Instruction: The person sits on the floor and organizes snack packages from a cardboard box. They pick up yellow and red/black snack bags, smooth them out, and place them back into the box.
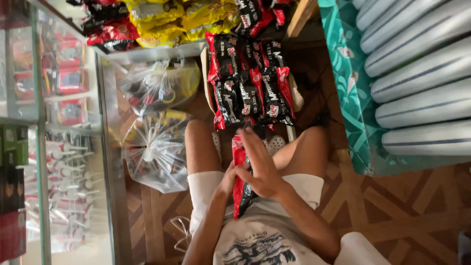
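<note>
I hold a red and black snack packet (239, 194) upright over my lap with both hands. My left hand (227, 180) grips its left edge near the middle. My right hand (260, 164) lies across its front, fingers stretched up toward the top. Just beyond my bare knees, a pile of matching red and black packets (250, 83) rests on a low pale board (296, 98) on the floor.
Yellow and red snack packets (167, 19) fill a shelf beyond. Two knotted clear plastic bags (154, 147) of goods lie at my left by a glass display case (59, 137). A teal cloth (351, 88) and a striped grey mattress (422, 83) are at the right. The floor is patterned brown.
</note>
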